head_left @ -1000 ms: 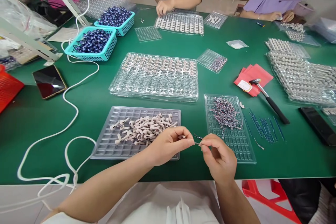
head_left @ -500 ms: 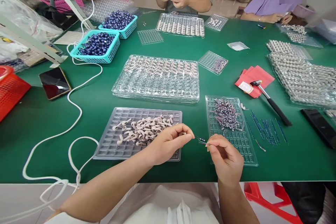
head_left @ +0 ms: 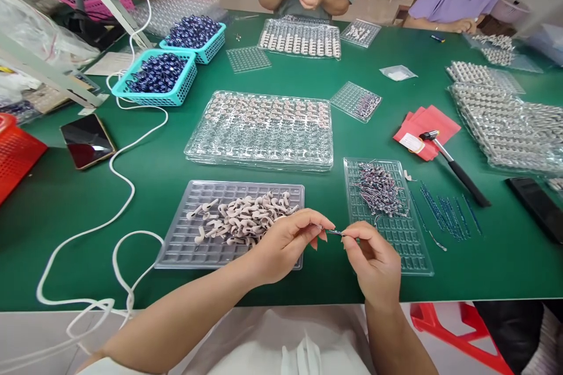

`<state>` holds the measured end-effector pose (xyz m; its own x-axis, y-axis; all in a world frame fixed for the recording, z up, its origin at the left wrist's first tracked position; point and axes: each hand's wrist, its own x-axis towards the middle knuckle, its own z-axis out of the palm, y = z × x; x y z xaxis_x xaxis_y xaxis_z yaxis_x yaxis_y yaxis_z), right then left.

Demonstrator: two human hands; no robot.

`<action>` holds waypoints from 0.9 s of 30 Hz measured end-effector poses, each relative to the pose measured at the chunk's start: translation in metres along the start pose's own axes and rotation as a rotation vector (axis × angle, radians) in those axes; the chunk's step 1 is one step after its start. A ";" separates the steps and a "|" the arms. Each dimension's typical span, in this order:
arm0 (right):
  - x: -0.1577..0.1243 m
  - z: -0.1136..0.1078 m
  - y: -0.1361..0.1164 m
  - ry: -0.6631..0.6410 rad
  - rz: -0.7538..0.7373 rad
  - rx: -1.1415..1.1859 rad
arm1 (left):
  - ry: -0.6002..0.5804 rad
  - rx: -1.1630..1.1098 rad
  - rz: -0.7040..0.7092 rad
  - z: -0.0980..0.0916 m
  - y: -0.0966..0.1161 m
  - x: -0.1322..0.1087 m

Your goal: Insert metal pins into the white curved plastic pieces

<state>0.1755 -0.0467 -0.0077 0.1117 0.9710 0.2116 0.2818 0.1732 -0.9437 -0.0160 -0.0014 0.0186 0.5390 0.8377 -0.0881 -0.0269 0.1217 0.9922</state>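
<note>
Between my hands stretches a small, thin circuit board with fine wires (head_left: 335, 232). My left hand (head_left: 281, 246) is closed in a pinch at its left end; whether a shell is also inside those fingers is hidden. Thumb and forefinger of my right hand (head_left: 373, 261) pinch the right end. Under and behind my left hand, a grey tray (head_left: 176, 246) carries a heap of pale earbud shells (head_left: 246, 217). Beyond my right hand lies a clear tray (head_left: 416, 255) with a pile of small wired parts (head_left: 380, 190).
A clear blister tray (head_left: 264, 143) partly filled with earbud pieces lies ahead. Turquoise baskets (head_left: 185, 91) of dark blue shells, a phone (head_left: 88, 140) and a white cable (head_left: 123, 170) are left. Right are a hammer (head_left: 460, 173), red packets (head_left: 433, 123) and blue strips (head_left: 448, 217). Two people sit opposite.
My hands have drawn closer together, the right one moving slightly left. The gap between the fingertips is smaller, and the circuit board now lies straight between them.
</note>
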 end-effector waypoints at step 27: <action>0.003 0.007 -0.005 0.042 -0.224 -0.288 | 0.066 0.245 0.058 0.004 -0.008 -0.002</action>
<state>0.1681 -0.0433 -0.0035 0.0539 0.9058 0.4204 0.5596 0.3213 -0.7639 -0.0136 -0.0062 0.0116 0.4865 0.8732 -0.0284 0.1530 -0.0532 0.9868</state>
